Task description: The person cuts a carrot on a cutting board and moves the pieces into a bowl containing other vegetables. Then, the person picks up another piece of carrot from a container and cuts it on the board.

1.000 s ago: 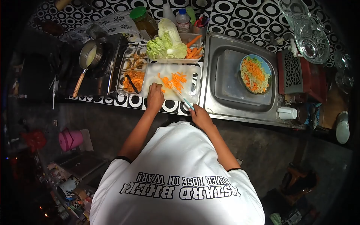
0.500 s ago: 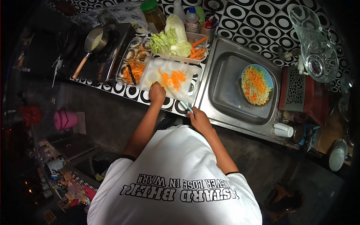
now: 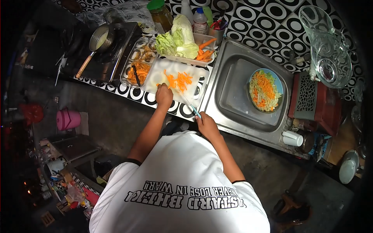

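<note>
My right hand (image 3: 207,124) is closed around the light blue handle of a knife (image 3: 195,111). The thin blade reaches over a translucent white cutting board (image 3: 157,72), its tip close to my left hand (image 3: 164,96). Those left fingers are bent down at the board's near edge, pressing on a piece of carrot (image 3: 158,84) that is mostly hidden under them. Beside them, cut carrot sticks (image 3: 180,81) lie in a loose pile on the board.
Left of the board is a divided tray (image 3: 125,80) with peelings and a black-handled peeler (image 3: 135,75). Behind stand cabbage (image 3: 182,37) and whole carrots (image 3: 205,53). A bowl of cut vegetables (image 3: 265,91) sits in the sink (image 3: 229,87). A pan (image 3: 101,38) rests on the stove.
The view has shifted slightly. Both hands stay almost in place, the left still on the carrot and the right still holding the knife.
</note>
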Demonstrator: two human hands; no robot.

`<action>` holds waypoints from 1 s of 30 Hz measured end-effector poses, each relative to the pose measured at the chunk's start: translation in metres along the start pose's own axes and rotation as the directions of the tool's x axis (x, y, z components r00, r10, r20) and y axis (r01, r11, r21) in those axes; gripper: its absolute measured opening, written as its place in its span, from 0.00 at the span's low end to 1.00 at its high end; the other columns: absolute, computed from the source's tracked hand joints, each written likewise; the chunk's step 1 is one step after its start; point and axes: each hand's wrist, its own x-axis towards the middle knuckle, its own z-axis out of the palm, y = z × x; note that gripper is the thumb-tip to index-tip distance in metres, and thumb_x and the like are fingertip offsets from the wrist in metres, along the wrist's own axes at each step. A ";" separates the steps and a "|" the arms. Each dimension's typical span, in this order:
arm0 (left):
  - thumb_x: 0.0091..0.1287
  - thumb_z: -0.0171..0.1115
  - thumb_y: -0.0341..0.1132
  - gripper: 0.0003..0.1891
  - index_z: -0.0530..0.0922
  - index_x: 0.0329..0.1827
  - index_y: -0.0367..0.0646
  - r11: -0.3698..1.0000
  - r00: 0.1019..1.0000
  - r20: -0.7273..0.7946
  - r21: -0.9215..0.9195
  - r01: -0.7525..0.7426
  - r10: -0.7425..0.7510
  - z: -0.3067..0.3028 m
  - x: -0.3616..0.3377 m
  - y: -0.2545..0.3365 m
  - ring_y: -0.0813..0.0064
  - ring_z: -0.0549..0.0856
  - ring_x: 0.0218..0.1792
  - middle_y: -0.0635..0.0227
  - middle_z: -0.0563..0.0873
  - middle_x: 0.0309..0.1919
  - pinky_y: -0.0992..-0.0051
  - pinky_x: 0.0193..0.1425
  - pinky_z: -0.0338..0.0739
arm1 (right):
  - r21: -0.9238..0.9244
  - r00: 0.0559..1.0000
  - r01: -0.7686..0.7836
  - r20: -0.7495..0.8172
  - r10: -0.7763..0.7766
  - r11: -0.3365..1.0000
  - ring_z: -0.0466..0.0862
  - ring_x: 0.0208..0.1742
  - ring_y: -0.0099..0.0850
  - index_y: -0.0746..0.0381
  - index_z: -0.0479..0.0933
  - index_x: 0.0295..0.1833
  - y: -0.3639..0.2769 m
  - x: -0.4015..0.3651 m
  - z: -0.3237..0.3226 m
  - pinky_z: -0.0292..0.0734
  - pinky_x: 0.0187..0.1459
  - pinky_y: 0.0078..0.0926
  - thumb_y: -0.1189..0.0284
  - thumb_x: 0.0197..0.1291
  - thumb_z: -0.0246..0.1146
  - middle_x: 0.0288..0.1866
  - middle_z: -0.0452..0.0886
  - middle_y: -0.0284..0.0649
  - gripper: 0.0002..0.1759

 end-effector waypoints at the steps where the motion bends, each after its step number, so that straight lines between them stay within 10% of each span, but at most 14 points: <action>1: 0.58 0.64 0.32 0.11 0.77 0.40 0.36 1.000 1.000 0.012 -0.014 -0.019 0.019 -0.001 0.000 -0.002 0.48 0.83 0.43 0.50 0.81 0.42 0.56 0.48 0.78 | 0.010 1.000 0.006 -0.015 -0.006 1.000 0.78 0.36 0.57 0.68 0.69 0.37 -0.001 0.000 -0.001 0.71 0.39 0.48 0.66 0.69 0.55 0.31 0.78 0.58 0.14; 18: 0.60 0.62 0.25 0.07 0.76 0.40 0.37 0.936 0.951 0.046 -0.196 -0.292 0.306 -0.018 -0.017 -0.019 0.48 0.81 0.44 0.53 0.79 0.43 0.57 0.46 0.76 | 0.018 0.998 -0.036 -0.052 0.037 0.999 0.78 0.35 0.58 0.68 0.71 0.38 -0.010 0.001 0.025 0.71 0.38 0.49 0.66 0.69 0.55 0.31 0.78 0.58 0.14; 30: 0.60 0.66 0.30 0.05 0.83 0.33 0.37 0.957 0.984 0.160 -0.288 -0.032 0.081 -0.008 0.002 -0.028 0.58 0.87 0.33 0.55 0.87 0.30 0.65 0.41 0.80 | 0.031 0.975 -0.201 -0.088 0.203 0.979 0.79 0.39 0.58 0.68 0.71 0.40 -0.040 0.003 0.064 0.71 0.40 0.50 0.65 0.69 0.54 0.34 0.79 0.59 0.15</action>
